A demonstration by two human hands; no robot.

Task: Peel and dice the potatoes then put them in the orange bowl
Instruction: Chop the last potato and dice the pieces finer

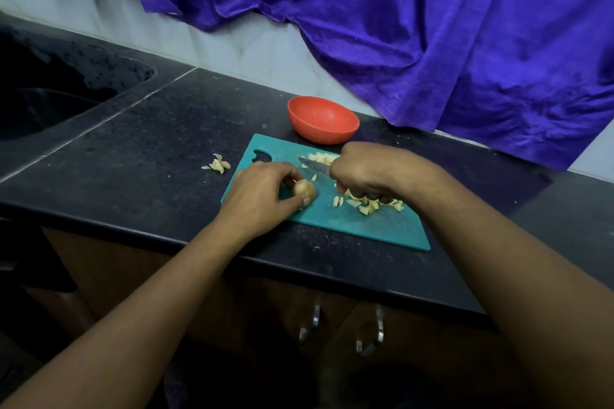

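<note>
A teal cutting board (365, 226) lies on the black counter. My left hand (262, 196) pinches a small pale potato piece (305, 190) against the board. Just right of it, my right hand (368, 173) grips a knife (314, 165) whose blade points left above the board. Diced potato pieces (365, 204) lie under and beside my right hand, and more bits (320, 158) lie behind the blade. The orange bowl (324, 119) stands behind the board and looks empty.
A small heap of peelings (217, 164) lies on the counter (149, 156) left of the board. A dark sink (50, 100) sits at far left. Purple cloth (432, 26) hangs against the tiled wall behind. Cabinet handles (378, 332) show below the counter edge.
</note>
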